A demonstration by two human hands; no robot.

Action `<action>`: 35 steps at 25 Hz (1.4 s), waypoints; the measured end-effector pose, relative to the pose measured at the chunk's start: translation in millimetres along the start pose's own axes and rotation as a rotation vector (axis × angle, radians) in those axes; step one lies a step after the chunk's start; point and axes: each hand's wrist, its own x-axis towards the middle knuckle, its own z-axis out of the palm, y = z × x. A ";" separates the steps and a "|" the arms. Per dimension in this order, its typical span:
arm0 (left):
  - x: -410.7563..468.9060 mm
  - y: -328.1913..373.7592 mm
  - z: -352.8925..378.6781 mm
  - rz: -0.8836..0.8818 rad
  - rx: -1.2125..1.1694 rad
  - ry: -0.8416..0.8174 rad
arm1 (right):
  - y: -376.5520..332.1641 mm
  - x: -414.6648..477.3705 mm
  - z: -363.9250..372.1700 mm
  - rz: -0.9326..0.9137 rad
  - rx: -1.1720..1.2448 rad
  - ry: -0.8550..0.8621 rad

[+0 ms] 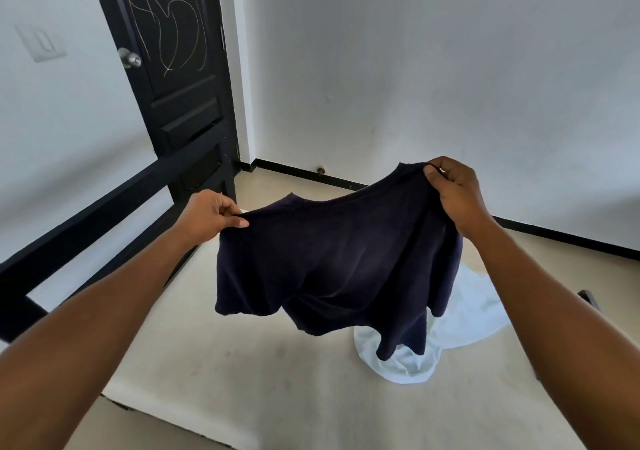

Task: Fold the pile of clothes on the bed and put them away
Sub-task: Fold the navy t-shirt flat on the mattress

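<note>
A dark navy T-shirt (332,262) hangs in the air above the cream bed (214,356), stretched between both hands. My left hand (211,216) pinches its left shoulder edge. My right hand (457,190) grips the right shoulder edge, held higher than the left. The shirt's lower hem droops and touches a crumpled pale blue-white garment (460,314) that lies on the bed under it, partly hidden by the shirt.
A black bed frame rail (93,214) runs along the bed's left side. A black door (173,62) with scribbles stands at the back left. White walls with black skirting close the corner. A dark object (588,299) peeks out at the right.
</note>
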 end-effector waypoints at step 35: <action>38.1 72.5 106.2 0.118 -0.139 0.831 | -104.5 -7.8 -44.1 -0.140 0.218 -0.188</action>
